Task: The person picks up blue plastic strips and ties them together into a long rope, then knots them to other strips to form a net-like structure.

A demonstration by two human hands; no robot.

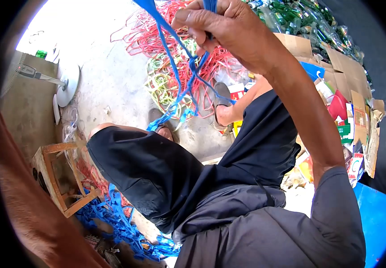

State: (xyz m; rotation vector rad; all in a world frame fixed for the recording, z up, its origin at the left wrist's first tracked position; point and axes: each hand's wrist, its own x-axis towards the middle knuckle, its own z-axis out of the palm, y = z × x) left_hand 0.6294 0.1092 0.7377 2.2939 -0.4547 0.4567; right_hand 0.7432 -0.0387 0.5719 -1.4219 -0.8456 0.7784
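Observation:
My right hand (222,24) is raised at the top of the head view, its fingers closed round a blue plastic strip (193,64). Part of the strip runs up and left out of the picture. Below the hand, several loose, tangled ends dangle over the floor between my feet. My left forearm (36,201) fills the lower left edge, and the left hand is out of view.
Piles of red strapping (170,22) and yellow-green strapping (157,82) lie beyond my feet. Green bottles (309,20) and flattened cardboard (349,67) are at right. A fan base (70,85), a wooden frame (50,178) and blue strips (117,228) lie left.

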